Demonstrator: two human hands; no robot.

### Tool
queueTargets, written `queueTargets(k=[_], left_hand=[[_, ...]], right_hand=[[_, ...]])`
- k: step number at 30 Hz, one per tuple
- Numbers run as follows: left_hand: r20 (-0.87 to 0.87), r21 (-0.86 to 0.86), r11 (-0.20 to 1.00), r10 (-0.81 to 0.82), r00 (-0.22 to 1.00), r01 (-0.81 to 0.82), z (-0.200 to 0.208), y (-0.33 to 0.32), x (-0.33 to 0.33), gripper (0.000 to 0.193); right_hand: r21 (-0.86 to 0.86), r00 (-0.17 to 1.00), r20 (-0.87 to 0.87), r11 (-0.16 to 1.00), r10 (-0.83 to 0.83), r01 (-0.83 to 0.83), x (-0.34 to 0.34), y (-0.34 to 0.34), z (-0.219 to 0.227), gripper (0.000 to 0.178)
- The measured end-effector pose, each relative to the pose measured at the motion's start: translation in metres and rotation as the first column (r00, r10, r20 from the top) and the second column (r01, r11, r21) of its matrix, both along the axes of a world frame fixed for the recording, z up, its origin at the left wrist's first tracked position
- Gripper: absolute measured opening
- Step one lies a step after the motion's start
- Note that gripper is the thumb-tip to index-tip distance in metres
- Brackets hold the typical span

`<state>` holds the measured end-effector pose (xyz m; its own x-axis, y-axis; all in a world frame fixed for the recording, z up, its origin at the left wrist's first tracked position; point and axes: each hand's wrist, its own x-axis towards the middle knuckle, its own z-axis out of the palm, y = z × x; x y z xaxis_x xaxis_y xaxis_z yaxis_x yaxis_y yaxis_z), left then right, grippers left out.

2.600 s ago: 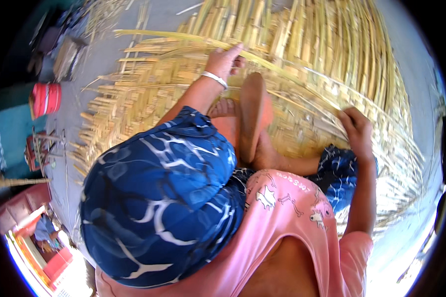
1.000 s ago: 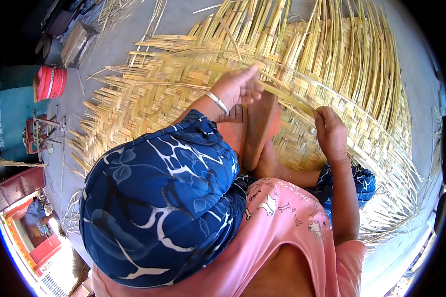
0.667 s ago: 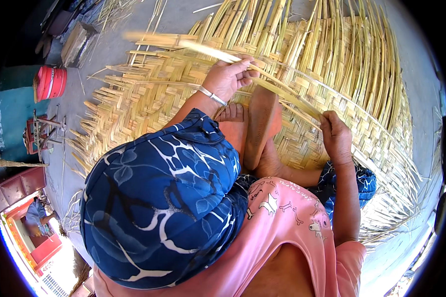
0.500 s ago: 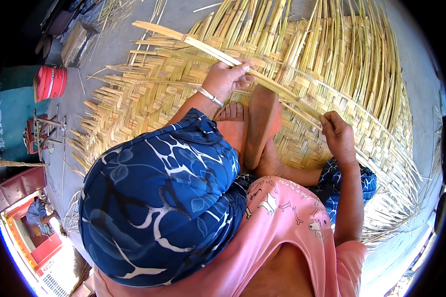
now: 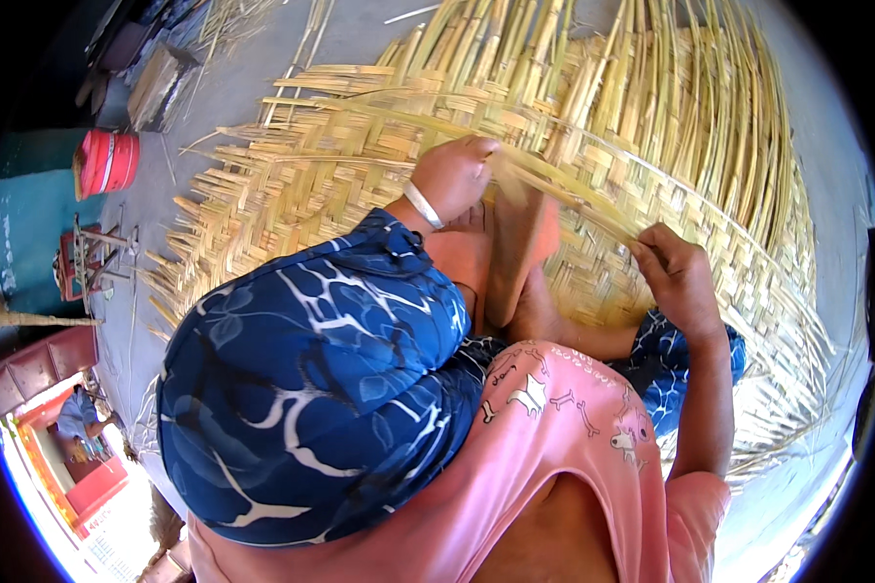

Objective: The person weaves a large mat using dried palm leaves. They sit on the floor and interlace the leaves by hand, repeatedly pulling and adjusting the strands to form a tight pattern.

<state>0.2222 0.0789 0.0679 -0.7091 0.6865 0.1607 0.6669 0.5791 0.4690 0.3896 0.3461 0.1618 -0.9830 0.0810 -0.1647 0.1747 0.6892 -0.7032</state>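
Matting of flat, pale yellow strips spreads out beyond our feet, woven close on the near and left parts, with long loose stalks lying side by side across its far right. Patterned blue trousers cover our bent left knee at the near left, next to a brown sandal sole. Just past that sole, above the matting, we have one narrow strip, its long axis slanting from far left to near right between our hands. Right hand is nearer its lower end: we pinch that end between thumb and forefinger, other fingers folded in, forearm rising from the lower right. Left hand, back upward, sits by the strip's upper left stretch; its fingers curl away, blurred, and we cannot tell whether they grip it. A white band circles our left wrist
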Motion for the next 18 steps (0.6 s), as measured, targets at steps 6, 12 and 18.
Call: queueTargets(k=[6, 12, 18], left_hand=[[-0.388, 0.031, 0.999, -0.025, 0.921, 0.04, 0.005, -0.014, -0.005, 0.035], [-0.209, -0.034, 0.996, -0.09, 0.974, 0.085, 0.006, -0.037, -0.027, 0.031], [-0.267, 0.14, 0.949, 0.312, 0.912, -0.284, -0.034, -0.102, -0.091, 0.032]], right_hand=[[0.05, 0.989, -0.118, 0.995, 0.086, -0.081, -0.003, -0.022, 0.009, 0.012], [-0.056, 0.997, -0.067, 0.997, 0.042, -0.046, -0.011, -0.028, -0.005, 0.021], [0.079, 0.958, -0.26, 0.992, 0.119, -0.102, -0.004, -0.02, 0.024, 0.013]])
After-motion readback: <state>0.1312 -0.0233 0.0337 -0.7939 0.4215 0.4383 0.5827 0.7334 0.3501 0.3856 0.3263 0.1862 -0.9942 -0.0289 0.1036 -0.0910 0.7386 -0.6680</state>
